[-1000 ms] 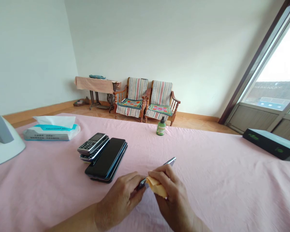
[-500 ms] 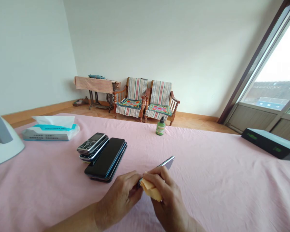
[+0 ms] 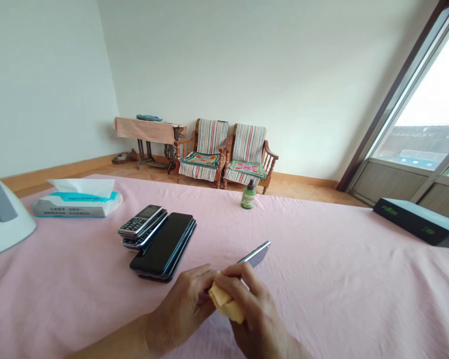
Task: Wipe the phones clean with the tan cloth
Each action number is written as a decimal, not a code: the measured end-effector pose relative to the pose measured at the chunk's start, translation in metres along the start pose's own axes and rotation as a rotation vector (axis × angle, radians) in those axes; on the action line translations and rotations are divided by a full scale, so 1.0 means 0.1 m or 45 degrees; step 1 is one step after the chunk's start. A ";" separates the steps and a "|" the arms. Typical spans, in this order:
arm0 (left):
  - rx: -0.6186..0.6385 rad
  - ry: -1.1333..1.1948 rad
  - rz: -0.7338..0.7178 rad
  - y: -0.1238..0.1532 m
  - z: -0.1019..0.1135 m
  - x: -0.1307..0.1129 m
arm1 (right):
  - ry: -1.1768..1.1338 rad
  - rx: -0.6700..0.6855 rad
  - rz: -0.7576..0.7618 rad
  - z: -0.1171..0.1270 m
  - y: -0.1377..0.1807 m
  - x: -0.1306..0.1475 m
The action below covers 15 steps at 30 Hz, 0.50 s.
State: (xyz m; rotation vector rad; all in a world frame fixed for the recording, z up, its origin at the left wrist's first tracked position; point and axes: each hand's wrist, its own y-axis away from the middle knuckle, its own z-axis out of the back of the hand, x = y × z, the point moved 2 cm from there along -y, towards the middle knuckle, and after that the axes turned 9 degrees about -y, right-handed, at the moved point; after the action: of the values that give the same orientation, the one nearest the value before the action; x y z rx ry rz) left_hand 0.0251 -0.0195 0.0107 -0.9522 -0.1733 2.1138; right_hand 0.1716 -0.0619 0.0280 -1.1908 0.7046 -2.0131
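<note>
A smartphone (image 3: 259,254) is tilted up between my hands, its far end showing beyond my fingers. My left hand (image 3: 185,304) grips its near end, which is mostly hidden. In my right hand (image 3: 252,304) is a folded yellow cloth (image 3: 226,304), pressed against the phone near my left fingertips. To the left lies a stack of black smartphones (image 3: 166,244). Beside that stack, keypad phones (image 3: 142,222) are piled on each other.
A pink cloth (image 3: 333,279) covers the table. On it stand a green spray bottle (image 3: 248,198), a tissue pack (image 3: 77,202), a white appliance with a grey handle (image 3: 7,229) and a black box (image 3: 419,224). Two wooden chairs (image 3: 205,149) stand beyond.
My right hand has moved a little left along the phone with the yellow cloth, closer to my left fingers. The left hand stays nearly still.
</note>
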 end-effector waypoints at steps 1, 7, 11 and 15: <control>-0.010 0.013 -0.005 0.00 0.00 0.01 | 0.031 0.021 0.028 -0.01 0.00 0.01; -0.014 0.017 -0.047 0.01 -0.01 0.01 | 0.231 0.112 0.247 0.01 -0.03 0.09; -0.015 0.011 -0.083 0.01 0.00 -0.01 | 0.258 0.132 0.298 -0.01 -0.05 0.13; -0.015 -0.047 -0.024 -0.01 0.00 -0.01 | 0.200 0.013 0.081 0.03 0.00 0.02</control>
State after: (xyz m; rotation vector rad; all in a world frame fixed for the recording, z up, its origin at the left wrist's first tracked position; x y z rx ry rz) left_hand 0.0262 -0.0192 0.0113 -0.9150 -0.2126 2.1161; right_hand 0.1735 -0.0633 0.0302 -0.9996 0.7972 -2.0700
